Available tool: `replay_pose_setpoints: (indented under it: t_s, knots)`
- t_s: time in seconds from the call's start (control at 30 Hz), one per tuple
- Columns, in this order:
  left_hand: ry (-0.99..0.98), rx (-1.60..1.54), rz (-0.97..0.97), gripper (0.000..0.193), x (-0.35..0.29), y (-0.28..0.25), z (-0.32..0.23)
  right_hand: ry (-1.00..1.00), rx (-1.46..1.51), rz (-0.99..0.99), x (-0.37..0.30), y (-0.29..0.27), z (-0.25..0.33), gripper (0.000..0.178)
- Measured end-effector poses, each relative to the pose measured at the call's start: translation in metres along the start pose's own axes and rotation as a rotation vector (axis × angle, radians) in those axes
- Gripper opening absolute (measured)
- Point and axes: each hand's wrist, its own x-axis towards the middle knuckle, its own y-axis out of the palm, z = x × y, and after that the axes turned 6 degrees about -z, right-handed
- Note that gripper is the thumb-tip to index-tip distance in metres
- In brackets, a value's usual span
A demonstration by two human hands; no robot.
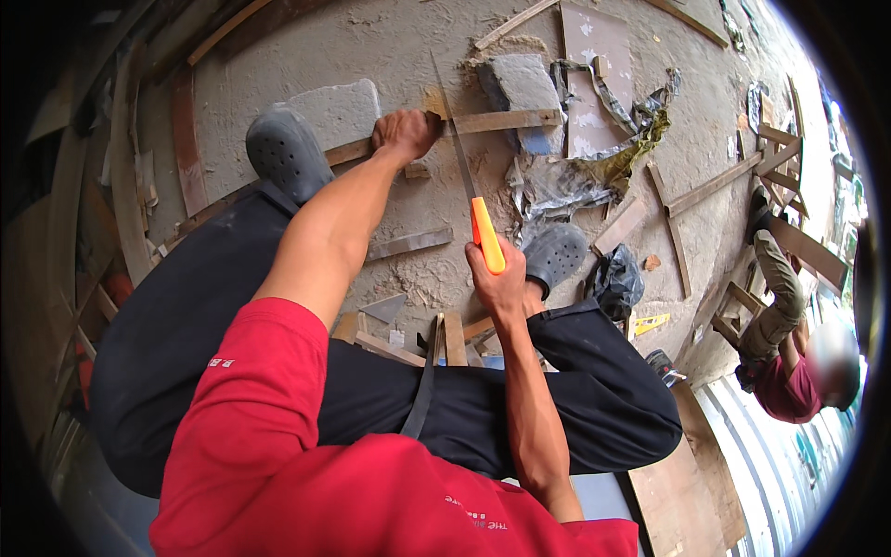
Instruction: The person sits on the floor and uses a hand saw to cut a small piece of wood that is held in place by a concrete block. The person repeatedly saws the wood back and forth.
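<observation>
My right hand point(498, 276) is closed around the orange and yellow handle of a handsaw point(486, 232). Its thin blade points away from me and crosses a narrow wooden strip point(509, 121). My left hand point(406, 136) is clenched on that strip, just left of the blade. Toward its right end the strip lies over a rough grey concrete block point(525, 82). To the left it runs over a flat grey slab point(336, 110) and past my left clog. Whether the saw teeth are sunk in the wood is too small to tell.
Crumpled plastic sheeting point(566, 188) and a pale board point(594, 102) lie right of the block. Wood offcuts point(408, 243) are scattered on the sandy ground. My clogs point(555, 253) flank the work. At far right another person point(785, 371) crouches near loose planks.
</observation>
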Motion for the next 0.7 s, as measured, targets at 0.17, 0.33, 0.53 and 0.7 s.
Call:
replay_pose_setpoints:
  t_s: [0.17, 0.33, 0.53, 0.7]
  knots:
    - [-0.028, 0.019, 0.017, 0.044, 0.001, -0.010, -0.006, 0.044, 0.009, -0.028, 0.003, 0.002, 0.019, 0.022]
    - [0.016, 0.060, -0.008, 0.053, 0.012, -0.001, 0.007, -0.002, -0.033, -0.029, 0.012, 0.006, 0.024, 0.021]
    - [-0.063, 0.040, 0.062, 0.058, 0.006, -0.006, -0.009, -0.018, -0.073, -0.060, 0.003, 0.000, 0.009, 0.023]
    - [-0.024, 0.051, 0.063, 0.059, 0.001, -0.009, -0.017, 0.049, -0.014, -0.029, 0.003, -0.014, 0.014, 0.023]
